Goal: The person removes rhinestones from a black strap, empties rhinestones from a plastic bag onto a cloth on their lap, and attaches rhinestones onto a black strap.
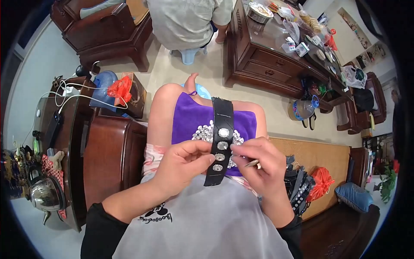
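A black strap (223, 113) lies lengthwise over my lap, with several clear round stones set in a row along its near half. My left hand (183, 162) pinches the strap's left edge beside the lower stones. At the right edge, my right hand (263, 166) has its thumb and forefinger close to the second stone from the top; whether they touch it I cannot tell. A slim, pointed metal tool (252, 163) sticks out from that hand's curled fingers, its kind unclear. Under the strap, a pile of loose clear rhinestones (202, 133) rests on a purple cloth (186, 113).
To my right on the woven bench mat (284, 149) lie more black studded straps (298, 187) and a red plastic bag (320, 183). A steel kettle (45, 194) stands at left. Ahead, another person (187, 23) sits on a stool near a dark wooden table (258, 56).
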{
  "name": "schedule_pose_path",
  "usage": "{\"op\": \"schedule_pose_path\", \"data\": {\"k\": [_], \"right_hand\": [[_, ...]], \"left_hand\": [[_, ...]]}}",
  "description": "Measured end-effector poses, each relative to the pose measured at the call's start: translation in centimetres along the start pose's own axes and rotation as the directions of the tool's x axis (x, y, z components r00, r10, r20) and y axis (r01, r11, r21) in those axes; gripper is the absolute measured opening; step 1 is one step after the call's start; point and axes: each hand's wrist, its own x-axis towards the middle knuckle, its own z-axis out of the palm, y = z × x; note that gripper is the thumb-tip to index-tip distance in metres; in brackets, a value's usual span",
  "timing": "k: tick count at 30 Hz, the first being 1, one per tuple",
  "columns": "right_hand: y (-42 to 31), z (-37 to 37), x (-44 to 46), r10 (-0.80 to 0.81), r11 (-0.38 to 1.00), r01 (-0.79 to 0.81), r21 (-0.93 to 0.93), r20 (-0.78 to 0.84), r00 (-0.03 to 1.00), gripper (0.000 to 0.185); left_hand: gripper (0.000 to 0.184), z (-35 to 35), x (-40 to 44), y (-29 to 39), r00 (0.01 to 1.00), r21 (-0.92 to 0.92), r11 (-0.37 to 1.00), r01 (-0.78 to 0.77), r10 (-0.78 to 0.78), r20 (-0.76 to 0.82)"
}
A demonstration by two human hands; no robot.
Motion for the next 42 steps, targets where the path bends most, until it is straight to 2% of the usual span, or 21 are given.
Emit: {"op": "schedule_pose_path", "data": {"k": [2, 7, 13, 17, 23, 28, 32, 38, 42], "right_hand": [[-0.2, 0.3, 0.1, -0.07, 0.998, 0.07, -0.006, -0.001, 0.998, 0.027], [1.1, 0.4, -0.1, -0.117, 0.993, 0.115, 0.034, 0.039, 0.992, 0.035], [1.4, 0.3, -0.2, -0.102, 0.988, 0.092, 0.128, 0.08, 0.992, 0.04], [0.9, 0.2, -0.1, -0.118, 0.99, 0.108, 0.089, 0.114, 0.986, 0.04], [0.3, -0.7, -0.2, -0.12, 0.99, 0.107, 0.088, 0.161, 0.98, 0.043], [-0.5, -1.3, -1.0, 0.018, 0.99, -0.027, 0.135, 0.068, 0.998, 0.04], [-1.4, -0.4, -2.2, 0.374, 0.86, -0.388, 0.331, 0.107, 0.921, 0.031], [-1.6, 0.6, -2.3, 0.331, 0.867, -0.331, 0.372, 0.065, 0.941, 0.019], [-1.3, 0.3, -2.0, 0.177, 0.935, -0.195, 0.297, 0.088, 0.98, 0.017]], "left_hand": [[0.022, 0.1, -0.1, -0.1, 1.0, 0.061, 0.998, 0.005, -0.006, 0.014], [0.022, 0.0, -0.2, -0.6, 0.999, 0.053, 0.998, -0.028, 0.025, 0.047], [0.019, 0.4, -0.2, -0.3, 0.996, 0.019, 0.997, -0.071, 0.069, 0.053], [0.019, 0.2, 0.3, 0.2, 0.994, 0.038, 0.999, 0.037, -0.041, 0.104], [0.018, 0.3, 0.2, 0.3, 0.994, 0.018, 0.998, 0.062, -0.064, 0.092], [0.016, 0.7, -0.1, 0.3, 0.998, -0.083, 0.996, -0.03, 0.034, 0.053], [0.018, 0.7, -0.3, -0.5, 0.965, -0.014, 0.966, -0.256, 0.257, 0.058], [0.02, 0.8, -0.8, 0.0, 0.95, 0.109, 0.945, -0.308, 0.301, 0.079], [0.018, 1.0, -0.8, 0.3, 0.923, 0.364, 0.851, -0.378, 0.375, 0.081]]}}
